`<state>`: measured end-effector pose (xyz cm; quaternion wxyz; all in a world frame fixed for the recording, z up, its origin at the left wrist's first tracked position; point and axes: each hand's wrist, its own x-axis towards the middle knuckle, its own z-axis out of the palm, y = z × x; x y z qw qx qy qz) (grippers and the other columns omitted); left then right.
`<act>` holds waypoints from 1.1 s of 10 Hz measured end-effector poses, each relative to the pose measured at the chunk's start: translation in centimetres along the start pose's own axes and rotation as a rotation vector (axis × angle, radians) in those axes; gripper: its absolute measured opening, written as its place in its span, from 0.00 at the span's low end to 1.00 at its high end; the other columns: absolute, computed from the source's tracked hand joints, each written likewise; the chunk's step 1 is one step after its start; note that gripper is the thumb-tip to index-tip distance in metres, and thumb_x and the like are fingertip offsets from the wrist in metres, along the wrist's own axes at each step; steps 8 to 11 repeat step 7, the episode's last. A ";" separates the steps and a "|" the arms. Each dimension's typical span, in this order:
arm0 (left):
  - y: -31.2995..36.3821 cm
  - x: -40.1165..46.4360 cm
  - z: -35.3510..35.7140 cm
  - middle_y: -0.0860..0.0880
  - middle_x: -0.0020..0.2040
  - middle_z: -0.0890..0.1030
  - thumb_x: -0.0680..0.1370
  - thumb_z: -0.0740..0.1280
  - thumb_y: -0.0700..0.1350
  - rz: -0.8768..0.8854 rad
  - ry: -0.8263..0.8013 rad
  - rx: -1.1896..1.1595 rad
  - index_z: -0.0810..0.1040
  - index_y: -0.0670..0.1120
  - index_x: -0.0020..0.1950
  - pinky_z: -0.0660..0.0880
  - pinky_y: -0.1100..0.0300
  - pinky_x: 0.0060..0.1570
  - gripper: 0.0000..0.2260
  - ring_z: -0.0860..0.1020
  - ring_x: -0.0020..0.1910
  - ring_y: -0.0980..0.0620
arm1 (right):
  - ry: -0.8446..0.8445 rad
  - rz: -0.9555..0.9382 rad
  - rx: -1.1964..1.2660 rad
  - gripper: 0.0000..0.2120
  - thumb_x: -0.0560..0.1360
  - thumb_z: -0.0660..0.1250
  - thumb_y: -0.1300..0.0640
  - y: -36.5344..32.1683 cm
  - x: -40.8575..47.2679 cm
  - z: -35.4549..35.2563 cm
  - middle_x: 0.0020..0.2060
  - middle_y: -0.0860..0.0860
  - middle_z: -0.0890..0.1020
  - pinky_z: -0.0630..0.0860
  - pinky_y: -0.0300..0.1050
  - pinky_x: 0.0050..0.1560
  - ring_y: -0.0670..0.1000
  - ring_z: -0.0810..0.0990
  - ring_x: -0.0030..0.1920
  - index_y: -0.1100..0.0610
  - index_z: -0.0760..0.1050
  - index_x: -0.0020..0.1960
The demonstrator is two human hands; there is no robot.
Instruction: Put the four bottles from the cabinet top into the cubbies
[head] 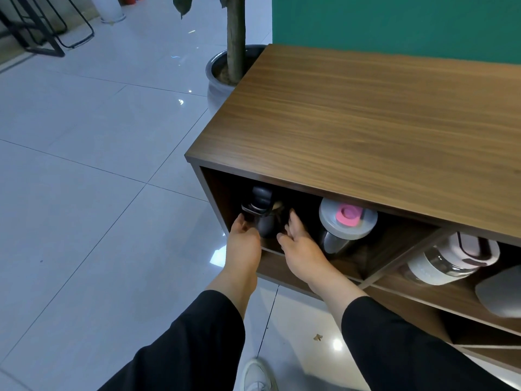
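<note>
A black bottle (263, 213) stands at the left of the leftmost cubby of the wooden cabinet (366, 114). My left hand (244, 241) grips its left side. My right hand (298, 246) is at its right side with fingers spread, touching or nearly touching it. In the same cubby to the right stands a steel bottle with a grey lid and pink tab (348, 221). In the cubby to the right, a glass bottle with a pale pink lid and white sleeve (451, 261) leans, beside a grey rounded object (499, 294) cut off by the frame edge. No bottle is on the cabinet top.
A potted tree in a grey pot (222, 71) stands by the cabinet's far left corner. Glossy white floor tiles spread to the left. Black metal chair legs (45, 32) are at the far left. A green wall rises behind the cabinet. My white shoe (255, 376) is below.
</note>
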<state>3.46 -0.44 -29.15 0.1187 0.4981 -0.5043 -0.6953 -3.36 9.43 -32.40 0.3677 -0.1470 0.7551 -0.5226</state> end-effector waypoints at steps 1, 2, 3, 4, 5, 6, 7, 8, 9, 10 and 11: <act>-0.3 -0.8 0.3 0.48 0.54 0.76 0.84 0.56 0.37 -0.127 0.081 -0.031 0.75 0.47 0.64 0.74 0.54 0.57 0.13 0.76 0.49 0.51 | 0.034 0.029 -0.013 0.32 0.83 0.57 0.53 0.2 -0.3 -0.1 0.80 0.51 0.58 0.58 0.47 0.75 0.50 0.59 0.78 0.45 0.44 0.81; -1.0 -2.0 0.8 0.43 0.48 0.78 0.82 0.58 0.39 -0.235 0.051 -0.095 0.79 0.42 0.54 0.76 0.52 0.52 0.09 0.77 0.44 0.48 | 0.078 0.041 -0.034 0.30 0.83 0.56 0.51 0.0 -1.3 -0.1 0.79 0.53 0.61 0.60 0.42 0.69 0.52 0.62 0.77 0.48 0.47 0.81; -0.6 -4.2 2.0 0.39 0.52 0.84 0.83 0.61 0.44 -0.286 -0.051 -0.174 0.80 0.43 0.56 0.79 0.44 0.62 0.10 0.82 0.54 0.41 | 0.112 0.046 -0.045 0.28 0.83 0.55 0.46 -1.0 -3.3 0.6 0.76 0.53 0.67 0.63 0.43 0.66 0.54 0.67 0.74 0.50 0.53 0.81; -0.3 -5.9 2.9 0.41 0.49 0.83 0.84 0.61 0.49 -0.297 -0.098 -0.179 0.78 0.46 0.56 0.77 0.45 0.62 0.10 0.81 0.54 0.43 | 0.100 0.054 0.030 0.23 0.83 0.53 0.44 -2.3 -6.2 1.0 0.66 0.51 0.77 0.71 0.47 0.64 0.52 0.76 0.65 0.48 0.64 0.77; 0.6 -7.5 2.8 0.42 0.48 0.83 0.84 0.62 0.51 -0.230 -0.130 -0.123 0.80 0.42 0.60 0.78 0.52 0.46 0.15 0.82 0.49 0.46 | 0.101 -0.016 0.074 0.19 0.84 0.53 0.47 -3.0 -9.8 -0.1 0.60 0.42 0.78 0.72 0.35 0.56 0.40 0.76 0.58 0.44 0.68 0.73; 0.8 -8.4 2.4 0.42 0.58 0.82 0.86 0.58 0.50 -0.210 -0.203 -0.143 0.76 0.40 0.70 0.77 0.52 0.57 0.19 0.81 0.58 0.46 | 0.099 -0.071 0.051 0.20 0.83 0.52 0.45 -2.8 -13.6 -1.9 0.67 0.39 0.76 0.70 0.39 0.68 0.37 0.73 0.65 0.44 0.68 0.74; 1.5 -11.3 1.3 0.38 0.75 0.73 0.87 0.56 0.48 -0.164 -0.253 -0.139 0.68 0.36 0.78 0.68 0.48 0.74 0.23 0.72 0.75 0.41 | 0.108 -0.074 0.099 0.22 0.83 0.52 0.43 -3.0 -17.4 -3.5 0.66 0.39 0.77 0.68 0.46 0.72 0.38 0.73 0.67 0.46 0.70 0.73; 1.5 -11.3 1.3 0.38 0.75 0.73 0.87 0.56 0.48 -0.164 -0.253 -0.139 0.68 0.36 0.78 0.68 0.48 0.74 0.23 0.72 0.75 0.41 | 0.108 -0.074 0.099 0.22 0.83 0.52 0.43 -3.0 -17.4 -3.5 0.66 0.39 0.77 0.68 0.46 0.72 0.38 0.73 0.67 0.46 0.70 0.73; 1.5 -11.3 1.3 0.38 0.75 0.73 0.87 0.56 0.48 -0.164 -0.253 -0.139 0.68 0.36 0.78 0.68 0.48 0.74 0.23 0.72 0.75 0.41 | 0.108 -0.074 0.099 0.22 0.83 0.52 0.43 -3.0 -17.4 -3.5 0.66 0.39 0.77 0.68 0.46 0.72 0.38 0.73 0.67 0.46 0.70 0.73; 1.5 -11.3 1.3 0.38 0.75 0.73 0.87 0.56 0.48 -0.164 -0.253 -0.139 0.68 0.36 0.78 0.68 0.48 0.74 0.23 0.72 0.75 0.41 | 0.108 -0.074 0.099 0.22 0.83 0.52 0.43 -3.0 -17.4 -3.5 0.66 0.39 0.77 0.68 0.46 0.72 0.38 0.73 0.67 0.46 0.70 0.73; 1.5 -11.3 1.3 0.38 0.75 0.73 0.87 0.56 0.48 -0.164 -0.253 -0.139 0.68 0.36 0.78 0.68 0.48 0.74 0.23 0.72 0.75 0.41 | 0.108 -0.074 0.099 0.22 0.83 0.52 0.43 -3.0 -17.4 -3.5 0.66 0.39 0.77 0.68 0.46 0.72 0.38 0.73 0.67 0.46 0.70 0.73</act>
